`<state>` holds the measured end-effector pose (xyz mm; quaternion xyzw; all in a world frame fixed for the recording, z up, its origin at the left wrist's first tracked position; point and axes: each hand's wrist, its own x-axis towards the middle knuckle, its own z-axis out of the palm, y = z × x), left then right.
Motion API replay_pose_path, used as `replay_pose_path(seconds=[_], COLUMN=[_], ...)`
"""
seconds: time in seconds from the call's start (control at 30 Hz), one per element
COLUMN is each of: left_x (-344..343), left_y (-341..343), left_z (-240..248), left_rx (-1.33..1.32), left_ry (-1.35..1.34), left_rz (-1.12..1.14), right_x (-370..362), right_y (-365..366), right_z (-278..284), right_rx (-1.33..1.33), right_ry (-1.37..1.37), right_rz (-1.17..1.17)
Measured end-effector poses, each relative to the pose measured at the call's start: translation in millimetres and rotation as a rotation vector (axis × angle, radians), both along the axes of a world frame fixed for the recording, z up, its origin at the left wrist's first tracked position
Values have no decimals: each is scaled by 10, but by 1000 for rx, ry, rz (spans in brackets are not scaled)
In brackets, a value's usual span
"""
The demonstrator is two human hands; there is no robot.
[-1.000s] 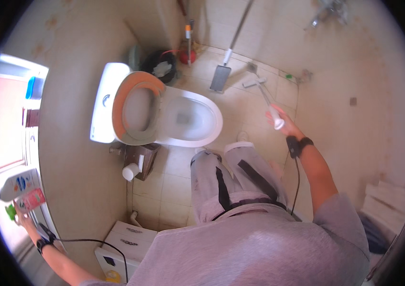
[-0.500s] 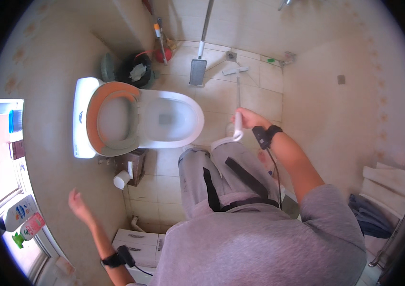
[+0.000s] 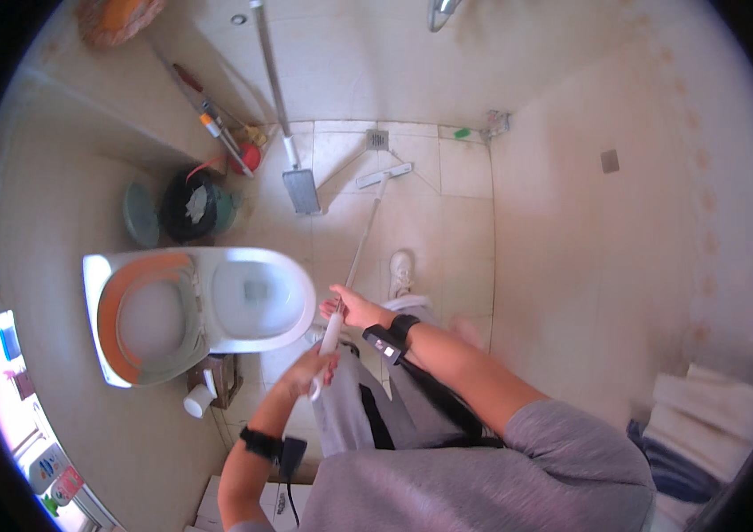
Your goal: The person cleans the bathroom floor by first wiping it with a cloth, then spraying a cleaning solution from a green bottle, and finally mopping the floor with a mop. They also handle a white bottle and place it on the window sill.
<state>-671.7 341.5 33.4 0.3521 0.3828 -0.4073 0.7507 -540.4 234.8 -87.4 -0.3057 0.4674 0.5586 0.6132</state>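
A floor squeegee [image 3: 364, 232] with a thin pole slants across the tiles; its white crossbar head rests on the floor just short of the square drain [image 3: 377, 139]. My left hand [image 3: 311, 369] is closed round the lower end of the white grip, near its hooked tip. Higher up, my right hand [image 3: 355, 309] wraps the place where the grip meets the pole. Left of both hands is the white toilet [image 3: 304, 310], its lid and orange-rimmed seat raised. A flat mop [image 3: 302, 191] leans on the far wall, its grey head left of the squeegee.
A black-lined bin [image 3: 183, 217] and a red plastic item [image 3: 247, 160] stand in the far left corner beside leaning poles. My white shoe [image 3: 401, 272] is on the tiles. Towels [image 3: 705, 412] hang at the right. A toilet-paper roll [image 3: 199, 402] sits below the toilet.
My left hand has come from the left side onto the squeegee's grip. My right hand has moved left and down, and the pole now slants. The view has shifted; a shoe has come into sight.
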Motion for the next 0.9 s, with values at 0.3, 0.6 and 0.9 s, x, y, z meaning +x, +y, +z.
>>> replay_pose_path(seconds=[0.3, 0.6, 0.9], left_x=[-188, -1336, -583], left_y=[-929, -1123, -955], left_z=[782, 1163, 972], left_rx=[798, 904, 1077], left_ry=[-243, 93, -62], left_rz=[-365, -569, -354], right_x=[533, 571, 831], right_y=[-703, -647, -335], right_z=[96, 1285, 877], right_rx=[153, 345, 184], right_ry=[86, 198, -59], right_rz=[-41, 495, 411])
